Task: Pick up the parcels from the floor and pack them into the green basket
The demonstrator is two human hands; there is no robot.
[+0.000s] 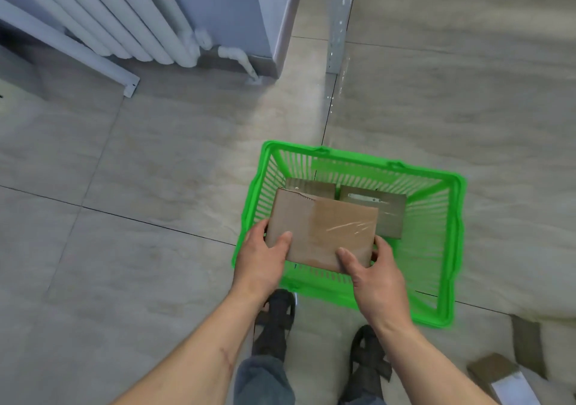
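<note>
Because the cardboard parcel (321, 233) is broad and flat, it is held by both hands at its near edge, one at each corner, so that it can be kept level over the green basket (452, 248). The grip of the left hand (265, 258) is closed on the near left corner, with the thumb laid on the top face and the fingers tucked underneath, out of sight; the grip of the right hand (371, 270) is closed on the near right corner in the same manner. The parcel is carried above the basket's near left part, apparently so that it can be lowered beside or upon the two boxes (374, 208) already lying at the bottom. Whether it touches them cannot be told. Its top is plain brown card, crossed by a strip of clear glossy tape that catches the light, and its far edge looks slightly ragged. More parcels (495, 370) are left on the floor (140, 217) at the lower right, so the task is judged unfinished.
</note>
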